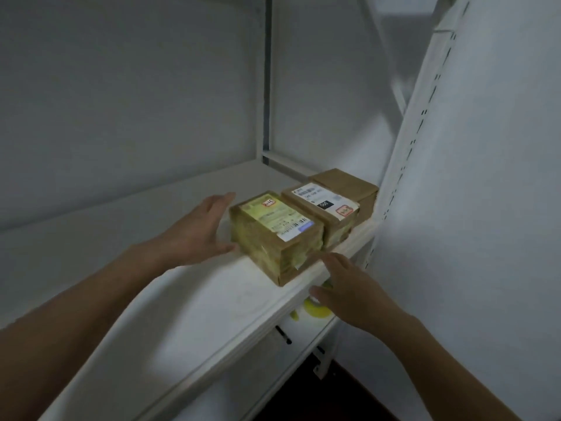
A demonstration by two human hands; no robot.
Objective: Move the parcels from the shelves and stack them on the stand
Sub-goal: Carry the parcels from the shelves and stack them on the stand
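Three brown, tape-wrapped cardboard parcels (321, 208) sit in a row at the white metal shelf's (182, 299) front right corner. The left grip (197, 232), spread wide, touches the nearest parcel's (273, 235) left side without clasping it. The right grip (349, 291) hovers open and empty at the shelf's front edge.

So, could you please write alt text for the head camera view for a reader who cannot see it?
A person's left hand lies open at the left side of the nearest parcel on a white shelf, while the right hand reaches toward its front corner. A labelled parcel and a plain parcel sit in a row behind it, near the upright.
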